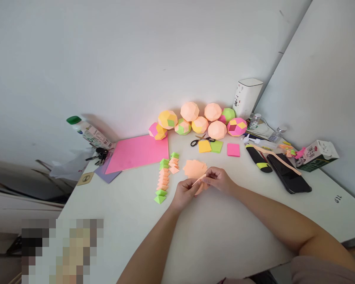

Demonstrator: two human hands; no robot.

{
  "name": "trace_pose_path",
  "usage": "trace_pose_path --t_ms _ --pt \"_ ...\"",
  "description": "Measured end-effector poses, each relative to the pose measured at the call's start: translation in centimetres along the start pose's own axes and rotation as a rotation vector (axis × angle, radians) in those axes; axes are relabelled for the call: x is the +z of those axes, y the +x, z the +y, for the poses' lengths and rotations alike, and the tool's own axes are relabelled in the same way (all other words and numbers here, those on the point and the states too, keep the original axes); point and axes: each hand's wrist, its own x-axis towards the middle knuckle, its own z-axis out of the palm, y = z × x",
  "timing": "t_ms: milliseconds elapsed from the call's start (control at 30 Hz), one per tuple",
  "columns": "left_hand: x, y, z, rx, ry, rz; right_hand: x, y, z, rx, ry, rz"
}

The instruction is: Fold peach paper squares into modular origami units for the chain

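Between my left hand (185, 193) and my right hand (220, 180) is a small peach piece of paper (199, 180), pinched by the fingers of both. Just beyond it, a loose pile of peach paper squares (194, 168) lies on the white table (130, 221). Left of my hands stand rows of small folded paper units, with green ones (160, 196) at the near end and peach ones (163, 179) in the middle. A shorter row of peach units (174, 165) sits beside them. My fingers partly cover the held paper, so its folds are hard to make out.
Several paper balls (189, 111) line the wall. In front lie scissors (200, 139), yellow (204, 146), green (216, 146) and pink (233, 150) squares. At right are a utility knife (258, 158), a phone (286, 173) and a carton (318, 155); at left, a pink sheet (137, 153) and a bottle (88, 132).
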Motion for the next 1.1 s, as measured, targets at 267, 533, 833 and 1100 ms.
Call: trace_pose_path --t_ms 267,533,833,1100 --pt "-0.03 -0.06 0.07 0.010 -0.035 -0.019 -0.25 0.25 0.38 -0.001 0.026 -0.016" --pt "0.14 -0.16 0.26 0.050 0.033 0.051 -0.17 0.12 0.17 -0.038 -0.013 -0.028" --pt "-0.01 -0.06 -0.05 0.063 0.026 0.003 -0.32 0.39 0.25 -0.031 0.007 -0.036" --pt "-0.07 -0.06 0.16 0.052 0.006 -0.015 -0.36 0.31 0.12 -0.021 0.034 -0.032"
